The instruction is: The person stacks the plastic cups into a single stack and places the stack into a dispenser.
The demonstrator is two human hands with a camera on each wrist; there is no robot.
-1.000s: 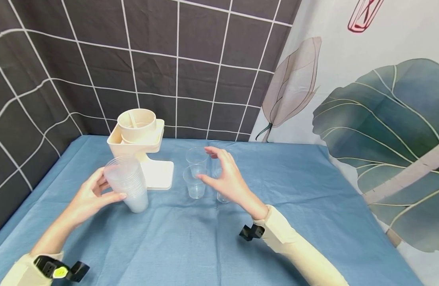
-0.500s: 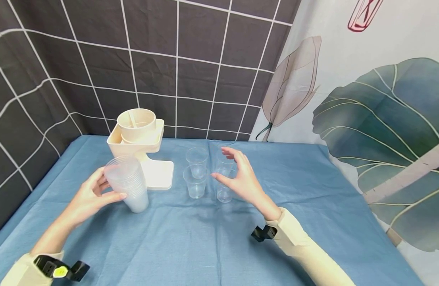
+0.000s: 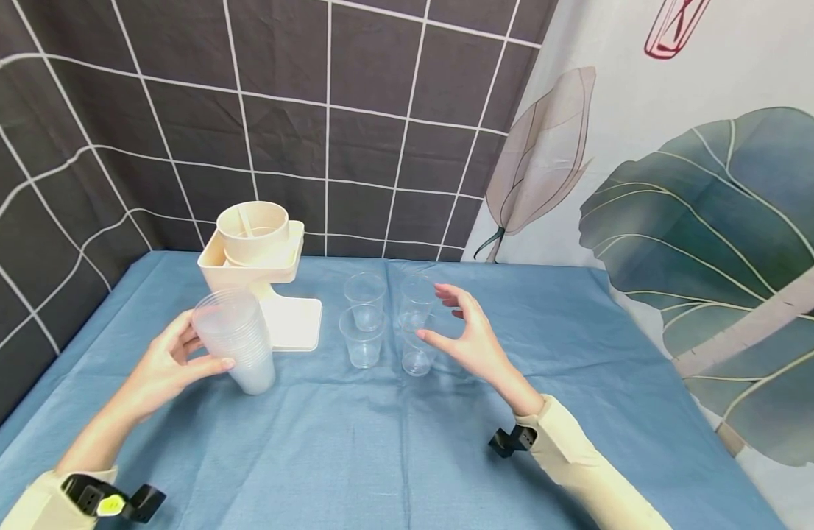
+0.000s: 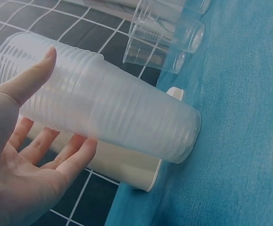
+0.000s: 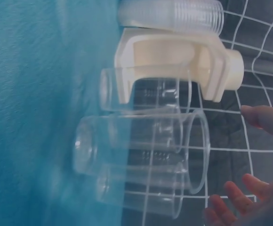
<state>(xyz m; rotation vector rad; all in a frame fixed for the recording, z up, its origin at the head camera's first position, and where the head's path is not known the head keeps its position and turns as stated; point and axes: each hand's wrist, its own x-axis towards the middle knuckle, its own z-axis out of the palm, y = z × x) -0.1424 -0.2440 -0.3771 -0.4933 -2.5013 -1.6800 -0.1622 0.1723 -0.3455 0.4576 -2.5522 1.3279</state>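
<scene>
A tall stack of clear plastic cups (image 3: 240, 346) stands on the blue cloth at the left. My left hand (image 3: 178, 357) holds this stack, thumb on one side and fingers round the other, as the left wrist view shows. Several single clear cups stand upright in a tight two-by-two group at mid-table, among them a front-left cup (image 3: 363, 347) and a front-right cup (image 3: 416, 359). Just right of that group is my right hand (image 3: 475, 342), its fingers spread and holding nothing. In the right wrist view the nearest cup (image 5: 141, 146) stands apart from the fingertips.
Behind the stack is a cream stand (image 3: 248, 276) with a round divided cup on top and a flat white base (image 3: 294, 324). A blue cloth (image 3: 327, 456) covers the table. A dark grid-patterned curtain (image 3: 281, 132) and a leaf-print curtain (image 3: 619, 147) hang behind.
My right hand has moved right and slightly toward me, away from the cups, uncovering the right-hand pair. The left hand and its stack have stayed in place.
</scene>
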